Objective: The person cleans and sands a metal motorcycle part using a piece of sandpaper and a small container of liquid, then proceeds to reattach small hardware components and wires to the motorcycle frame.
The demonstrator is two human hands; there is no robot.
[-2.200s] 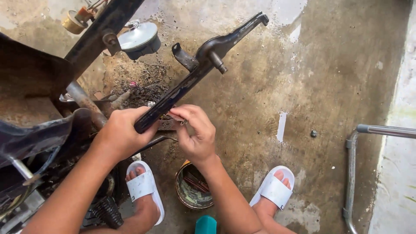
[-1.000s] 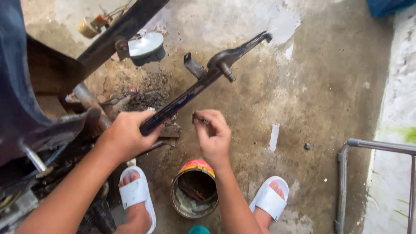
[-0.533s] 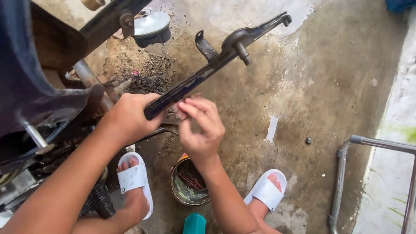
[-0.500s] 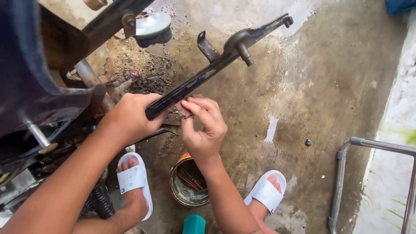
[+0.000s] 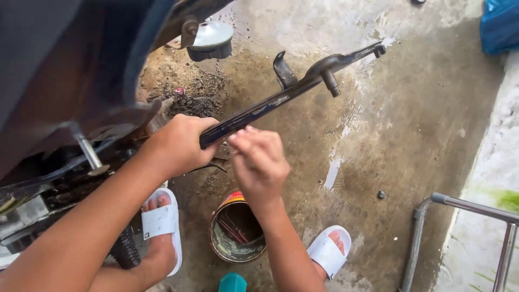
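In the head view, looking down, there are two hands, one long metal bar, one tin, two white sandals and one round grey cap on the ground.

The left hand [image 5: 178, 146] is closed in a fist around the lower end of the dark metal bar [image 5: 281, 97], its forearm running in from the lower left. The bar slants up and to the right above the concrete floor [image 5: 411, 135]; near its upper end it carries a curved hook-like tab and a short stub pin, and it tapers to a thin tip at the far right.

The right hand [image 5: 260, 165] sits just beside the left, back of the hand toward the camera, fingers curled and bunched at the bar's underside just past the left fist. It is blurred, so I cannot tell whether the fingers pinch anything or merely touch the bar.

Below the hands an open round tin [image 5: 237, 230] stands on the floor between the two white sandals [image 5: 160, 224]; its outer wall shows red and yellow bands, and thin rods lie inside. A teal cap-like shape peeks in at the bottom edge.

At the top, a round grey cap [image 5: 211, 39] lies on the floor under a dark vehicle frame [image 5: 65, 81]. A grey metal tube stand [image 5: 459, 208] is at lower right, a blue bag [image 5: 500, 24] at upper right.
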